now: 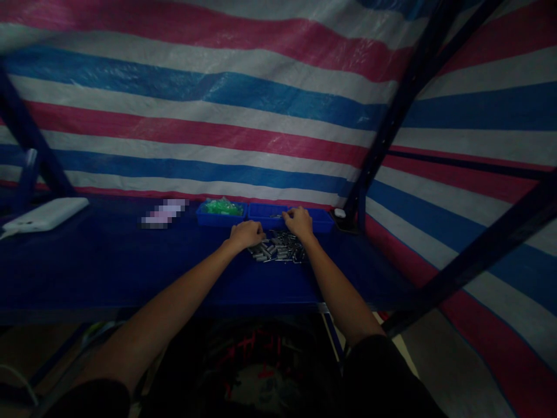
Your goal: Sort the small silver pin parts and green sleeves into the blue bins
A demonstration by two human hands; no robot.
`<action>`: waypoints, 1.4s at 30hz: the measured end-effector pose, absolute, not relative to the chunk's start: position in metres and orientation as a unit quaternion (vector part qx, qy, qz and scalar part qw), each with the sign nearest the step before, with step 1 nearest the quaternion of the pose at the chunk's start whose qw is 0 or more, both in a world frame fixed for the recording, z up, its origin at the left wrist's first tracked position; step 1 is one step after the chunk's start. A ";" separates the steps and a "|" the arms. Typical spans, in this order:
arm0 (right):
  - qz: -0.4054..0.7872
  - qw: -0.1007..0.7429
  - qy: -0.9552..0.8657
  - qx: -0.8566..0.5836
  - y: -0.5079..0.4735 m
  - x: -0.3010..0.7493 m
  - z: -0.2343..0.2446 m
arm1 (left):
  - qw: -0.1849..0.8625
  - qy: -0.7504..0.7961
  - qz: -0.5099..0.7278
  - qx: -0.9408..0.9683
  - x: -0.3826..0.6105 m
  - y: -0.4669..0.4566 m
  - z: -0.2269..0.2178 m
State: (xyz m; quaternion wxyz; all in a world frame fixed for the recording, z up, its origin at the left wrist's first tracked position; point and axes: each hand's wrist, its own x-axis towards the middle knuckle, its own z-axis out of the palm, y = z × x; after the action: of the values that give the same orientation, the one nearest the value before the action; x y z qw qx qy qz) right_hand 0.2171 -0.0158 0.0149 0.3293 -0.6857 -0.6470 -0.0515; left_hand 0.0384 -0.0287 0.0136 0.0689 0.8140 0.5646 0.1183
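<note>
A loose pile of small grey metal pins and cylinders (285, 248) lies on the blue table. At the pile's left edge, my left hand (247, 234) has its fingers curled inward; what they hold, if anything, is hidden. My right hand (299, 222) is above the far side of the pile, at the front of a shallow blue bin (265, 210). Its fingers are closed together, and whatever is in them is too small and dark to make out. A few small metal pieces appear inside that bin, near the right fingertips.
Left of it stands another blue bin (220, 219) with green, clear-wrapped pieces (223, 206). A pixelated item (164, 213) and a white device (47, 213) lie farther left. A small white case (340, 213) sits at right, by the dark frame post (383, 133). Striped sheeting (217, 133) hangs behind.
</note>
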 end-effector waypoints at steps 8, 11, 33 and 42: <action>-0.047 0.373 -0.682 -0.627 -0.015 0.210 0.016 | 0.104 0.564 0.087 0.815 0.027 -0.018 0.017; -0.032 0.397 -0.711 -0.580 -0.016 0.205 0.018 | 0.098 0.586 0.092 0.799 0.025 -0.018 0.016; 0.049 0.422 -0.803 -0.418 -0.025 0.191 0.018 | 0.451 0.424 0.460 0.636 0.039 -0.017 0.024; 0.032 0.451 -0.768 -0.455 -0.023 0.191 0.017 | 0.302 0.379 0.475 0.735 0.039 -0.009 0.016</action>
State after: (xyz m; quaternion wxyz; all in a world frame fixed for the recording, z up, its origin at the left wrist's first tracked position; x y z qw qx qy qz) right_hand 0.1909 -0.0230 0.0174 0.4507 -0.4546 -0.7676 0.0316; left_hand 0.0386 -0.0089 0.0155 0.3024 0.7346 0.3788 0.4748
